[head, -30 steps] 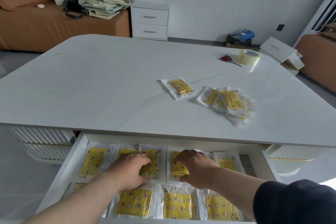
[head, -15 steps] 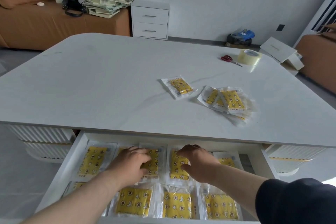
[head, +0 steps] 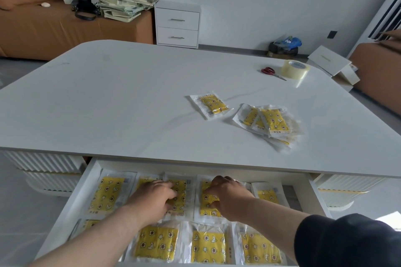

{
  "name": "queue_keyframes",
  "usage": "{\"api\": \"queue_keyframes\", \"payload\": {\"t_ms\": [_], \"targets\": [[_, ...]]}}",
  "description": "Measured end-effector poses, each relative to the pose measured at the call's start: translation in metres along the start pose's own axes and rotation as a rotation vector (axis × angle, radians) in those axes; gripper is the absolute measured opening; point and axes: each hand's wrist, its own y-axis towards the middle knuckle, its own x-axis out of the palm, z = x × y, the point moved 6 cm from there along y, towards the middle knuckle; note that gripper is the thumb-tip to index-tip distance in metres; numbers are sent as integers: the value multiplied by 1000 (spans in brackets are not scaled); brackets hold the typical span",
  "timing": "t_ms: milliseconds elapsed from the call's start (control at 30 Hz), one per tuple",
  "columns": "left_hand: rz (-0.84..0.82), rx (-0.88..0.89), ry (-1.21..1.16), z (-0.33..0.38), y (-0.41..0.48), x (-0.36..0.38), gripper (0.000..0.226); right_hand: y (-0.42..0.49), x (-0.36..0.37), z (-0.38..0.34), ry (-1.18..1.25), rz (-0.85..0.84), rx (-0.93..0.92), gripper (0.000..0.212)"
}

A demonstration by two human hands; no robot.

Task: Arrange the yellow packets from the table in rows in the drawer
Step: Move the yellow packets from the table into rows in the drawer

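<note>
Both hands are down in the open drawer (head: pixel 65 208) under the tabletop (head: pixel 121 102). The left hand (head: pixel 152 199) lies flat, fingers curled onto a yellow packet (head: pixel 181 196) in the back row, pressing rather than pinching it. The right hand (head: pixel 230 196) has its grip pinched on the edge of the neighbouring packet (head: pixel 205 201). Packets fill two rows, with a bare strip by the right drawer wall. On the tabletop, a single packet (head: pixel 211 104) and a loose pile (head: pixel 269 123) sit well in from the edges, lots of room around.
</note>
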Motion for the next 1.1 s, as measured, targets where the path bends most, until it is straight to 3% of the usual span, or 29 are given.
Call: {"api": "queue_keyframes", "payload": {"t_ms": [467,667,767,967,1100], "targets": [[50,-27,-70,5,-1,-16,46,-9,-15,-1,105,-27,10,43],[64,-60,-153,14,-4,-37,27,-23,-42,-7,195,-23,45,37],[55,-37,-164,28,-8,-48,31,-31,-58,-8,238,-11,64,38],[108,8,-238,58,-24,-86,37,-58,-97,-12,424,63,125,30],[188,17,-296,66,-41,-118,35,-79,-129,-9,530,206,140,22]]}}
